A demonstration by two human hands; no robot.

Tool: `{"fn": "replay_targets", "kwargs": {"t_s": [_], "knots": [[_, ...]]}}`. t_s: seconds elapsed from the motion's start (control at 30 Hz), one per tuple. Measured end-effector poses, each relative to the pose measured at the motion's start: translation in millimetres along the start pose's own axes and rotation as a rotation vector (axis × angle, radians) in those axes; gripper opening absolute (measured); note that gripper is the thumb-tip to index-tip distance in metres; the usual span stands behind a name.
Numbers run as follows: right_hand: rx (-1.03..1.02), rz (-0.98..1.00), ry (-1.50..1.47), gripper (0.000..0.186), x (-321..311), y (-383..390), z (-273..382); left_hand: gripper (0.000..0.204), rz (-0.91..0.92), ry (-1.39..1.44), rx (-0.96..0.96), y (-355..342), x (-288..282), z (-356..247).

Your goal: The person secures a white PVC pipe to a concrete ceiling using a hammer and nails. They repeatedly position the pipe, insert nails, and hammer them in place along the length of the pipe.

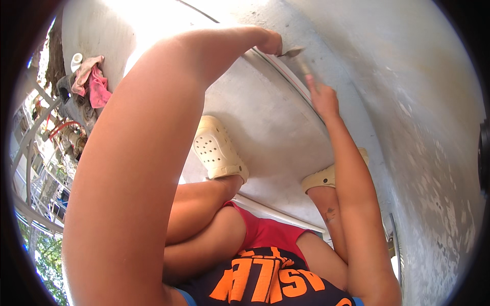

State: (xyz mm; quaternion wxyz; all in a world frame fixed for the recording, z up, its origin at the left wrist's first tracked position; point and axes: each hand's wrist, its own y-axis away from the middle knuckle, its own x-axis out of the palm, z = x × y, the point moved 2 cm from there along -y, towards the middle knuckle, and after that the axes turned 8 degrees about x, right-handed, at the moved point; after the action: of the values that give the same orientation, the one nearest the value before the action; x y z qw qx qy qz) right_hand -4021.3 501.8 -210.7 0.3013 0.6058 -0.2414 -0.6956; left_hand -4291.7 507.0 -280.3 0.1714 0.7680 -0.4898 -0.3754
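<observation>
Stretched far forward, my left hand (270, 42) is closed around what looks like a putty knife (292, 52), its small grey-brown blade pointing right. Most of its handle is hidden in the fist. My right hand (325, 98) grips a slim tool with a pinkish handle (309, 79). Motion blurs its pale far end (303, 63), so its kind is unclear. The two tool ends are close together; whether they touch I cannot tell. Beneath them lies a pale grey surface (326, 56), with a long narrow groove (292, 76) running beside the hands.
My cream clogs (217, 145) stand on the grey surface between my arms. A mottled grey curved wall (423, 168) rises at the right. Pink and dark cloths (97, 86) lie at the left beside a white roll-like object (76, 61). Curved metal bars (25, 153) stand beyond the left edge.
</observation>
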Motion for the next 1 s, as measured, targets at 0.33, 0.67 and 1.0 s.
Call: {"fn": "replay_targets", "kwargs": {"t_s": [0.33, 0.67, 1.0], "knots": [[-0.199, -0.031, -0.439, 0.076, -21, -9, -4, 0.046, 0.004, 0.133, -0.033, 10, -2, -5], [-0.057, 0.037, -0.382, 0.081, -17, -13, -13, 0.044, -0.036, 0.149, -0.031, 11, -11, -2], [-0.057, 0.028, -0.272, 0.084, -18, -3, 6, 0.039, -0.029, 0.103, -0.009, 6, -1, 13]]}}
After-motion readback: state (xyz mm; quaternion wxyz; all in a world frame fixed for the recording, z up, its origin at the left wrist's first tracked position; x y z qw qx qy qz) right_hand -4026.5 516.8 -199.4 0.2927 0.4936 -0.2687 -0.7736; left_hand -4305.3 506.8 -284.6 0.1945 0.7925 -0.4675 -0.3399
